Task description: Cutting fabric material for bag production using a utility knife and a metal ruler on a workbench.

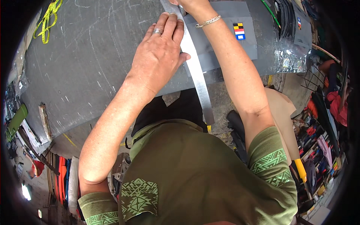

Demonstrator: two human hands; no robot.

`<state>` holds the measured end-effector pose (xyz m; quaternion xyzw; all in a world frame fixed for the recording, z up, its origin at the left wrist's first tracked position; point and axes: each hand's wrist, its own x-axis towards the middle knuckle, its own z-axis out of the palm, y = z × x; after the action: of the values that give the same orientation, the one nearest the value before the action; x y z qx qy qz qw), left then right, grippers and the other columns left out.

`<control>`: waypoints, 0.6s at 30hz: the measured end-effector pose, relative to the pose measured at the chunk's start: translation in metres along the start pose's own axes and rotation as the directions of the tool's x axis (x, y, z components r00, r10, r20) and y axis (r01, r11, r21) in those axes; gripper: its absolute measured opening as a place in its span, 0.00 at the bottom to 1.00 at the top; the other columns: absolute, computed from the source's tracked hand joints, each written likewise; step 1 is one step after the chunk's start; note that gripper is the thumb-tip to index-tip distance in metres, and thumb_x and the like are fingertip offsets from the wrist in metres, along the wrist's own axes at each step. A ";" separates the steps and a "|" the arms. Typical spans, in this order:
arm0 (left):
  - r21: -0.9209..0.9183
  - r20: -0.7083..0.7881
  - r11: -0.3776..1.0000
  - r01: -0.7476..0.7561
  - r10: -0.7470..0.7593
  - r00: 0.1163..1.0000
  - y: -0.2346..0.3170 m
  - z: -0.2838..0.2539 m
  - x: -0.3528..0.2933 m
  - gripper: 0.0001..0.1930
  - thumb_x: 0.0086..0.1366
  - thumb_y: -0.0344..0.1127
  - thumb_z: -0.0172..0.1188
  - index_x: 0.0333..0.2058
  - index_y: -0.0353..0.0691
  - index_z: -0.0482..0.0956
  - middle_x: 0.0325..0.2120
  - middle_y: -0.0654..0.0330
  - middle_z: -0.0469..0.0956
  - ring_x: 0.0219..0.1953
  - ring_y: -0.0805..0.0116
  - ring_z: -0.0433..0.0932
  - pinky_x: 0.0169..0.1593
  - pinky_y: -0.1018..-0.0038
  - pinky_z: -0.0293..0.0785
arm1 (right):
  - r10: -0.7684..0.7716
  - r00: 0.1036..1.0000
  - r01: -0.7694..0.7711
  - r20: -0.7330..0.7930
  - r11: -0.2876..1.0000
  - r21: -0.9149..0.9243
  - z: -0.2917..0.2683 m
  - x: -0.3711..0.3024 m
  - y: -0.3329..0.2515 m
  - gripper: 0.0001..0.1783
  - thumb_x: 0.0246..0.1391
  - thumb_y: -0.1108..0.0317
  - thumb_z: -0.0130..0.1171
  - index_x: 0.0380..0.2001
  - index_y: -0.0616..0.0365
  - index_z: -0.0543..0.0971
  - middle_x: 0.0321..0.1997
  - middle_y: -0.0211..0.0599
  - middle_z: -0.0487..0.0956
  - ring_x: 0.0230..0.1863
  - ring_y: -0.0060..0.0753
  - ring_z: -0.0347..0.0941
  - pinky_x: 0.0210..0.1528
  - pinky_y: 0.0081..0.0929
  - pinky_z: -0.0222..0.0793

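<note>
A long metal straightedge (195, 69) lies across the grey table and sticks out past its near edge. My left hand (159, 50) lies flat along its left side, fingers stretched forward and thumb on the metal. At the top edge of the view, my right hand (189, 4) is closed beside the far part of the straightedge. Most of its fingers are cut off by the picture's edge, and what they hold cannot be made out. Under and right of the straightedge lies a grey sheet (221, 56) with a small coloured flag-like label (239, 31).
A yellow tape measure (48, 22) lies looped at the table's (75, 75) far left. Dark stacked sheets (288, 22) and clear plastic (292, 60) sit at the right end, beside a green stick (270, 13). Rolls of material (63, 180) stand at lower left; a cluttered rack (318, 150) is at right.
</note>
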<state>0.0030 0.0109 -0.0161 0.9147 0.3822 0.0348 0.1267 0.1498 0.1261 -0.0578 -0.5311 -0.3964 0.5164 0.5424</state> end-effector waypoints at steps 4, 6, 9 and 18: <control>0.005 0.008 1.000 0.006 -0.006 1.000 0.000 0.000 -0.001 0.39 0.66 0.51 0.65 0.67 0.31 0.63 0.67 0.46 0.64 0.73 0.50 0.60 0.74 0.60 0.62 | 0.001 1.000 -0.001 -0.002 1.000 -0.008 0.001 -0.003 -0.001 0.36 0.74 0.40 0.35 0.44 0.64 0.79 0.15 0.28 0.69 0.10 0.23 0.63 0.12 0.25 0.57; 0.008 0.010 1.000 0.006 -0.006 1.000 0.001 0.000 -0.002 0.39 0.66 0.51 0.65 0.67 0.31 0.63 0.67 0.46 0.64 0.73 0.50 0.60 0.74 0.60 0.62 | 0.006 1.000 -0.006 -0.007 1.000 -0.007 0.002 -0.005 -0.002 0.36 0.74 0.40 0.35 0.43 0.64 0.79 0.15 0.28 0.69 0.10 0.23 0.63 0.13 0.25 0.57; 0.010 0.010 1.000 0.003 -0.004 1.000 0.001 0.001 -0.001 0.39 0.66 0.51 0.65 0.67 0.31 0.63 0.66 0.46 0.64 0.73 0.51 0.60 0.74 0.60 0.62 | -0.027 1.000 0.027 0.000 0.999 -0.019 0.000 -0.003 0.001 0.36 0.74 0.40 0.34 0.42 0.64 0.79 0.15 0.28 0.70 0.11 0.23 0.63 0.14 0.25 0.58; 0.022 -0.010 1.000 0.007 -0.007 1.000 -0.002 0.003 -0.003 0.39 0.66 0.50 0.66 0.66 0.31 0.64 0.66 0.46 0.64 0.72 0.51 0.61 0.73 0.59 0.63 | -0.061 0.998 0.062 0.015 0.994 -0.092 -0.002 0.001 0.007 0.26 0.74 0.51 0.42 0.44 0.67 0.78 0.19 0.35 0.73 0.15 0.30 0.68 0.20 0.31 0.65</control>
<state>0.0005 0.0096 -0.0189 0.9144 0.3865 0.0345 0.1150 0.1506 0.1257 -0.0652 -0.5398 -0.4394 0.4838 0.5306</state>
